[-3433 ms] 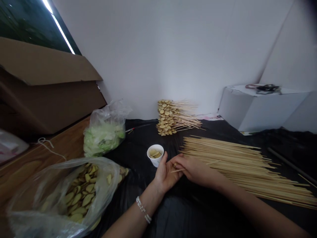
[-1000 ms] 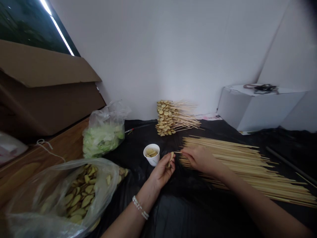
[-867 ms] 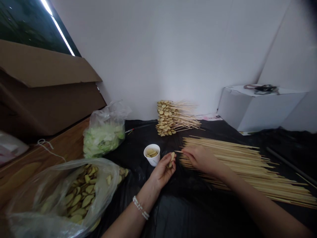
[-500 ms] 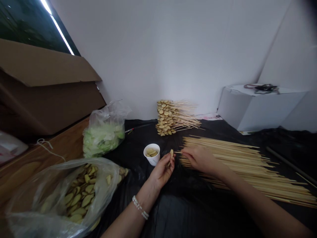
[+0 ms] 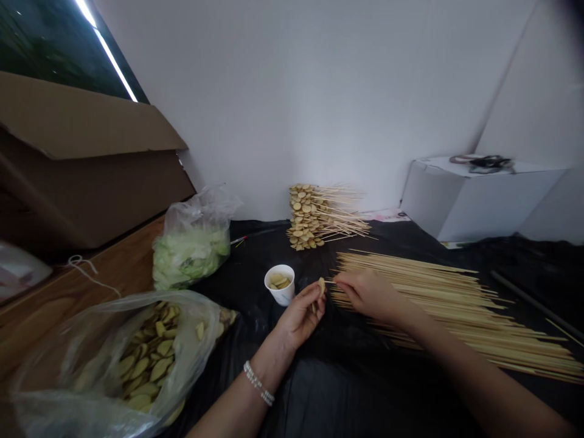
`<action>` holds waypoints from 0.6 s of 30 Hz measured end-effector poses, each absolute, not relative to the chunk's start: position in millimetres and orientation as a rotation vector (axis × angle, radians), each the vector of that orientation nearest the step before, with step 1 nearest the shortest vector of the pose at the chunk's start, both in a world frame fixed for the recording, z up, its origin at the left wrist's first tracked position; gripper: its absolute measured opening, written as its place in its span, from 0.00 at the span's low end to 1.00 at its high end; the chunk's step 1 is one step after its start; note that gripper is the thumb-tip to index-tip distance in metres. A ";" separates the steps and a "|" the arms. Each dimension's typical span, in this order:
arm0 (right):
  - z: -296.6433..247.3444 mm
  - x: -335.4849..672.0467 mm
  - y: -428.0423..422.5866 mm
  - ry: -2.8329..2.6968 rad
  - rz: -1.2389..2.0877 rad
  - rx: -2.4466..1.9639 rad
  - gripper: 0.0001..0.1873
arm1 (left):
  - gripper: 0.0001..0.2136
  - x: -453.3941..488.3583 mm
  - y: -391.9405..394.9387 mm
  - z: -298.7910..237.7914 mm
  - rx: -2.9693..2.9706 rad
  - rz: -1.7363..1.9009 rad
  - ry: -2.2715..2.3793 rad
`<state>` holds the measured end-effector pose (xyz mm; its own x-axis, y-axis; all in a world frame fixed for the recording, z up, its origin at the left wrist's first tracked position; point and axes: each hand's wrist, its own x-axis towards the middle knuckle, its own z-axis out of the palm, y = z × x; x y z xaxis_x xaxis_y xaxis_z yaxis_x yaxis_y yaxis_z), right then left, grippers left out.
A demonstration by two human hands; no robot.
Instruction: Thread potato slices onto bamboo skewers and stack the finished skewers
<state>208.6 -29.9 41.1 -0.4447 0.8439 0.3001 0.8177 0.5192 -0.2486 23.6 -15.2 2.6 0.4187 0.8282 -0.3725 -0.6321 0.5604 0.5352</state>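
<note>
Between the fingers of my left hand is a pale potato slice, held on edge. My right hand is closed on a thin bamboo skewer, whose tip meets the slice; whether it has gone through I cannot tell. Just left of my left hand stands a white paper cup with several slices inside. Beneath and beyond my right hand lies a wide spread of loose bamboo skewers. Farther back, a stack of skewered slices rests by the wall, sticks pointing right.
An open plastic bag of slices sits at the front left. Behind it is a clear bag of chopped greens. A cardboard box stands far left, a white box far right. Black plastic sheeting covers the work surface.
My left hand has shifted slightly right, bringing the slice closer to my right hand. Less of the skewer shows between the hands. My right hand has barely moved.
</note>
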 end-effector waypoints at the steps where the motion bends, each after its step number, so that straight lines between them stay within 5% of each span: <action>1: 41.3 208.7 -29.8 -2.379 0.093 -1.377 0.14 | 0.07 24.1 -15.1 2.2 0.327 0.950 0.653; 18: 39.3 207.5 -31.9 -2.418 0.007 -1.422 0.13 | 0.06 24.7 -12.1 -0.1 0.301 1.058 0.752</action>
